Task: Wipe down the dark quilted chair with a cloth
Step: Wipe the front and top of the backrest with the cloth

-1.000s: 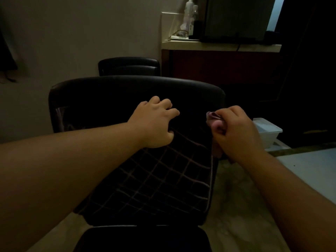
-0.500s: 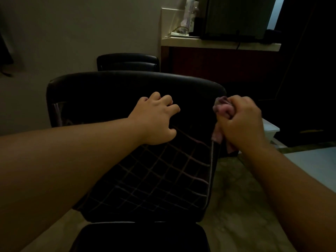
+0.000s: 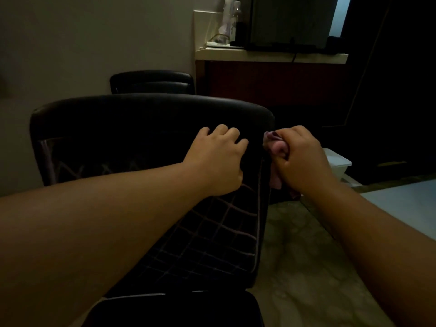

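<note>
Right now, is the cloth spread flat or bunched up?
Bunched up: the cloth sits crumpled in the right hand beside the chair edge.

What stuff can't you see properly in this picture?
- Cloth: mostly hidden inside the right hand; only pink folds show.
- Chair: its right side edge, behind the cloth and hand; its legs, cut off by the bottom edge.
- Left hand: its palm, pressed against the chair back, so its grip is unclear.
- Bottles on the far counter: too small and dim to read.

The marbled floor point(image 3: 295, 267) is carrying the dark quilted chair point(image 3: 151, 119), a second chair point(image 3: 151, 81) standing behind it.
</note>
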Tool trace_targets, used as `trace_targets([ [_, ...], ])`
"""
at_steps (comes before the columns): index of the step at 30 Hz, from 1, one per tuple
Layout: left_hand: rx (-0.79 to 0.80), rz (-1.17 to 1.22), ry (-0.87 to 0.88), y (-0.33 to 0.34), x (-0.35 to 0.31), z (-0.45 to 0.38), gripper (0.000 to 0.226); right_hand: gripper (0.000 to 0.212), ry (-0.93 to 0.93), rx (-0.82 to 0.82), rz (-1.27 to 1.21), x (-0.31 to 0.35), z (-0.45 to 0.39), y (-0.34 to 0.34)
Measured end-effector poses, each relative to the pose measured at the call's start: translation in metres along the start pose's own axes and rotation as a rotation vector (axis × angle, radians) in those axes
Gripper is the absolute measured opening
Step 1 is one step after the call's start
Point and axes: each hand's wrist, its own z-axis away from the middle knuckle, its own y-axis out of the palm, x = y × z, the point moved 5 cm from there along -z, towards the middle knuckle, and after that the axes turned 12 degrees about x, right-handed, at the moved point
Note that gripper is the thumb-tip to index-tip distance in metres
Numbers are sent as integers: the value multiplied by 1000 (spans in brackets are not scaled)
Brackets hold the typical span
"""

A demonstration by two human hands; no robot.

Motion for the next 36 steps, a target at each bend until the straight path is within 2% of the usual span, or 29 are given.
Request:
trace_targets([
  [6,61,-40,8,10,6,-6,83,27,33,-6,16,-2,3,9],
  [11,61,13,-10,10,5,-9,82,28,-58,98,124,2,16,25],
  [18,70,0,12,13,7,-6,85,22,76,-50,21,2,-6,8],
  [24,73,-1,16,16,8,-5,83,14,11,72,74,2,30,38],
  [29,85,-9,6,18,9,-8,84,13,16,26,114,5,14,27],
  [36,99,-41,6,22,7,-9,85,14,71,53,31,4,18,30],
])
